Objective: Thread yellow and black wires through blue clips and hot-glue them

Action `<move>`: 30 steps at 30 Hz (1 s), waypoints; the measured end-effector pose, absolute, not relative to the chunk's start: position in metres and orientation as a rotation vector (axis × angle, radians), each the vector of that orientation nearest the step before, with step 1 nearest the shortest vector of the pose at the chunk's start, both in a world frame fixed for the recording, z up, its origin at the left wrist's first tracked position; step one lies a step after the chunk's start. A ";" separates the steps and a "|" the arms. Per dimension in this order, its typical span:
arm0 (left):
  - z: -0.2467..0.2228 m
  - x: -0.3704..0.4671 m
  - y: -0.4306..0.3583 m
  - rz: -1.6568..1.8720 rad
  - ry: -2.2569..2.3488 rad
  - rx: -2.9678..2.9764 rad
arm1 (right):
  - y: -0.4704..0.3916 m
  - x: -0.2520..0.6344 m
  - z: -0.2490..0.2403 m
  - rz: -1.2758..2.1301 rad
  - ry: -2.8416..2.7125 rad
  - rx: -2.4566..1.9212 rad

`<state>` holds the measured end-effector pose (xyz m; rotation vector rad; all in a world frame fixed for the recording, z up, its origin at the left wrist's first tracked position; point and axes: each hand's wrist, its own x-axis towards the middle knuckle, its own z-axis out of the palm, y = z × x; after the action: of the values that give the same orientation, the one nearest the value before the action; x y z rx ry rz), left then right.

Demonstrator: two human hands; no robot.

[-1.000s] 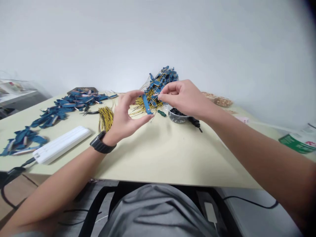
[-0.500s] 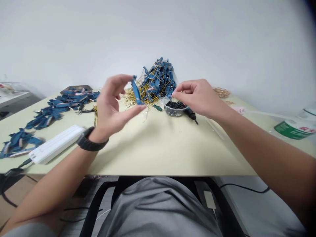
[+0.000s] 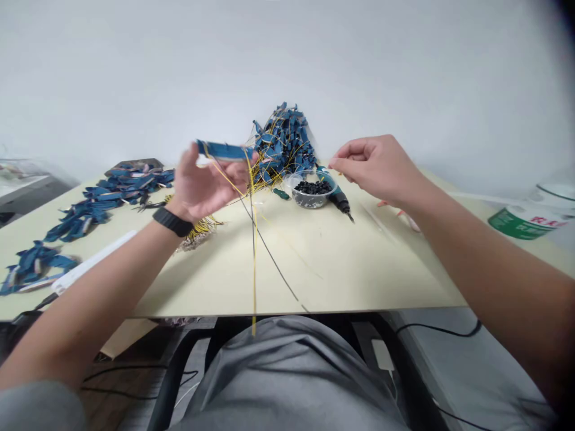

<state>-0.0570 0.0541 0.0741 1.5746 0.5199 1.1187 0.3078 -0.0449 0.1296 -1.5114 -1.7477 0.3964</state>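
Observation:
My left hand, wearing a black watch, holds a flat blue strip sideways between thumb and fingers. Thin yellow and black wires hang from the strip past the table's front edge. My right hand is pinched, thumb against forefinger, above and right of a clear plastic bowl. Whatever sits in that pinch is too small to make out. Small black pieces fill part of the bowl. Against its right side lies a teal and black power screwdriver.
A heap of wired blue strips rises by the wall. More blue strips lie at left, near a white power strip. A yellow wire bundle rests below my left hand. A green-labelled bottle is at right.
The blue strip in my left hand has turned from upright to level, and its wires now hang in front. My right hand has moved slightly right, away from the bowl.

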 end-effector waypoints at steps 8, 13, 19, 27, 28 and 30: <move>0.002 -0.010 0.044 0.768 0.538 1.635 | -0.031 0.292 0.084 0.541 -1.872 -1.308; -0.010 -0.008 0.040 0.686 0.590 1.590 | -0.038 0.278 0.070 0.632 -1.925 -1.283; -0.012 0.000 0.041 0.620 0.616 1.482 | -0.042 0.272 0.062 0.702 -1.955 -1.210; -0.003 0.002 0.000 0.714 0.735 1.344 | -0.024 0.261 0.045 0.647 -2.039 -0.922; -0.002 0.001 -0.001 0.699 0.727 1.343 | -0.023 0.261 0.045 0.677 -2.053 -0.893; -0.001 0.000 0.002 0.654 0.677 1.354 | -0.022 0.263 0.045 0.718 -2.071 -0.869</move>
<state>-0.0005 0.0021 -0.0009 1.3541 0.6768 0.6543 0.2627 -0.0222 0.0450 -0.8692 -2.0710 0.7185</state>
